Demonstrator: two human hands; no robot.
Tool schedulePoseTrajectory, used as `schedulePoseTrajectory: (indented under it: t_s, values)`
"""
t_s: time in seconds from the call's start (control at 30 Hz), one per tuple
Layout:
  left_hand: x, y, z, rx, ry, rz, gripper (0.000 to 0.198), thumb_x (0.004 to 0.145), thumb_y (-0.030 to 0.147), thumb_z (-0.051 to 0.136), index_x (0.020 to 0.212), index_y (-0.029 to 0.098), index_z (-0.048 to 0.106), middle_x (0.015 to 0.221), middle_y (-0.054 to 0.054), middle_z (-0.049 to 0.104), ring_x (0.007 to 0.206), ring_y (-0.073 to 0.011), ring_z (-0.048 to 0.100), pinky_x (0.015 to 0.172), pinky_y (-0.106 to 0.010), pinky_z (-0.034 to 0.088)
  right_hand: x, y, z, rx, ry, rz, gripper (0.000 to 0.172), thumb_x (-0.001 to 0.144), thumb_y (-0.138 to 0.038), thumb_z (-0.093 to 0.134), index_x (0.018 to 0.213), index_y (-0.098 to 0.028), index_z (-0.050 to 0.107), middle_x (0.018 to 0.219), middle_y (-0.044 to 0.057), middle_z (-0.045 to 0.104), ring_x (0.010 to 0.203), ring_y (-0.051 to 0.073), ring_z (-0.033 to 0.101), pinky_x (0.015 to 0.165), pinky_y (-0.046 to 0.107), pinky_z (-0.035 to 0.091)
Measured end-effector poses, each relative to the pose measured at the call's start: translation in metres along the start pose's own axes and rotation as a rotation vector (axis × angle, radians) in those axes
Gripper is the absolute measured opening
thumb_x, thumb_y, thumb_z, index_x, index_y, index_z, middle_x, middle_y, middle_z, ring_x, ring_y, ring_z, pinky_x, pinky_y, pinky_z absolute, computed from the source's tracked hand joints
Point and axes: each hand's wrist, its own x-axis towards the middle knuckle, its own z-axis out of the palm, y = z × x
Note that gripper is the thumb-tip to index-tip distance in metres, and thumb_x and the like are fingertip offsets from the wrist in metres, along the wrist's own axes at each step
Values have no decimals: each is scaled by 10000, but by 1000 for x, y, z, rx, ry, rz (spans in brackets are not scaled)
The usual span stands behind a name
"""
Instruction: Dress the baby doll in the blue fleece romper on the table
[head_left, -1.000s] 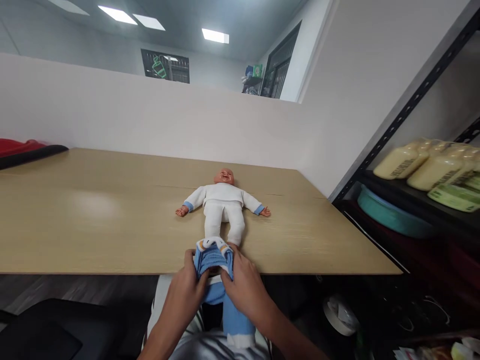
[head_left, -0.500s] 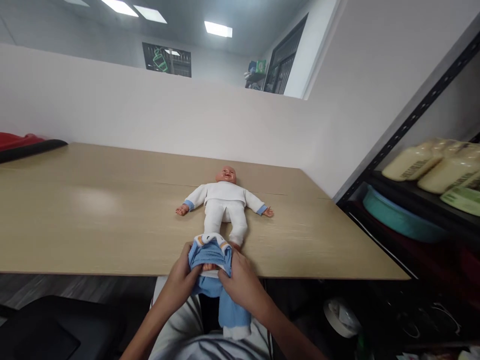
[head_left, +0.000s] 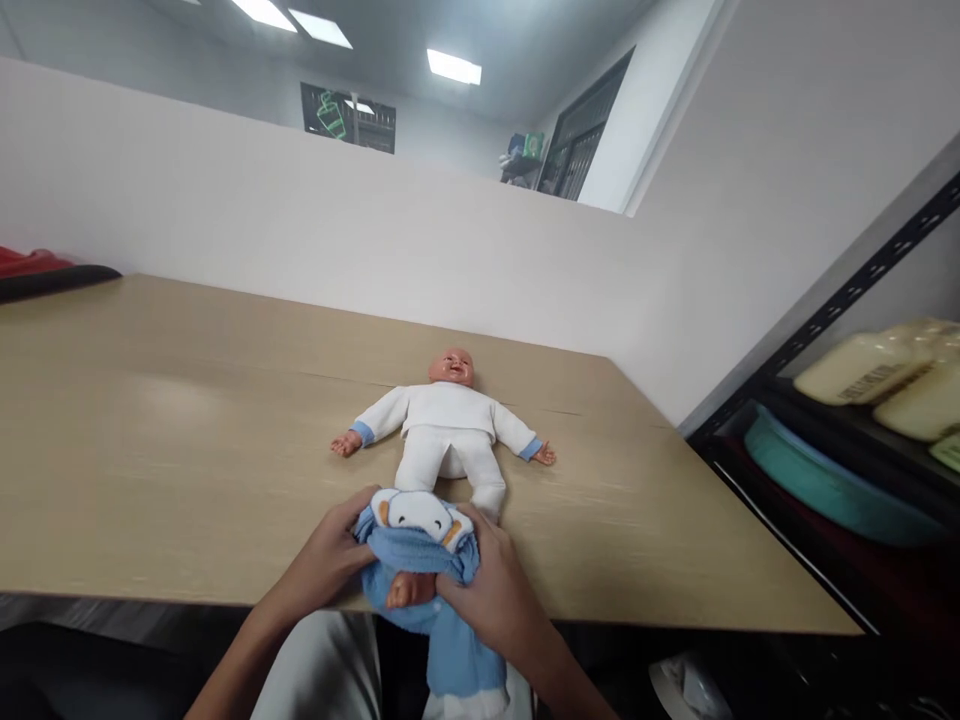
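Observation:
A baby doll (head_left: 448, 410) in a white top with blue cuffs and white leggings lies on its back, its feet towards me. Blue baby trousers (head_left: 466, 655) with white cuffs and a white animal face on the seat are bunched around one of its feet, which shows bare through the opening. My left hand (head_left: 337, 550) grips the bunched waist on the left side, thumb on the inside. On the other side, my right hand (head_left: 487, 580) pinches the same cloth. One trouser leg hangs past the table edge over my lap. The doll's other foot is hidden.
The doll lies on a wooden table (head_left: 187, 460) against a white wall. On a black rack at right are a teal basin (head_left: 832, 490) and several cream bottles (head_left: 862, 370). Red cloth (head_left: 34, 262) lies at far left. A white round container (head_left: 690, 690) stands below the table.
The trousers have been drawn further over the doll's foot, which now shows more in the opening. The doll's legs have spread a little. My view has tilted and shifted.

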Motion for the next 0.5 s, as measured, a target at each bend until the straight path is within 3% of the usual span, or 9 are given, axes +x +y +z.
schedulePoseTrajectory:
  t_s: [0.1,0.23,0.3,0.4,0.5]
  values:
    - [7,6,-3,-58,-39,-22,245,791,375,792,894,180,685,894,-38,739,941,-280,679,886,-345,567,9,-2,-6,-37,-9,-12,446,680,-72,683,1099,-224,661,1048,32,739,988,243,693,887,334,540]
    - [15,18,-8,-91,-133,-28,272,795,377,794,958,175,712,921,-40,759,920,-271,690,906,-351,572,27,-6,-23,-70,-153,-110,256,703,-101,726,932,-210,691,895,-20,718,840,196,659,745,279,486]
    - [19,20,-11,-56,-167,-15,299,808,409,795,993,182,733,956,-52,778,940,-278,698,939,-367,571,39,-5,-32,-49,-231,-147,226,728,-165,789,944,-202,734,867,-32,721,817,194,647,725,280,471]
    - [24,14,-19,-19,-133,-27,405,761,472,825,1056,200,770,1068,-82,810,1047,-335,711,1006,-425,565,58,2,-40,60,-315,-141,373,718,-361,892,1024,-177,781,887,-28,744,840,218,653,747,295,494]
    - [28,-1,-31,-15,-110,-112,465,741,534,822,1069,206,793,1190,-106,807,1173,-395,696,1060,-478,553,75,11,-41,133,-411,-88,528,620,-482,959,1005,-165,786,969,-2,777,901,244,683,804,313,540]
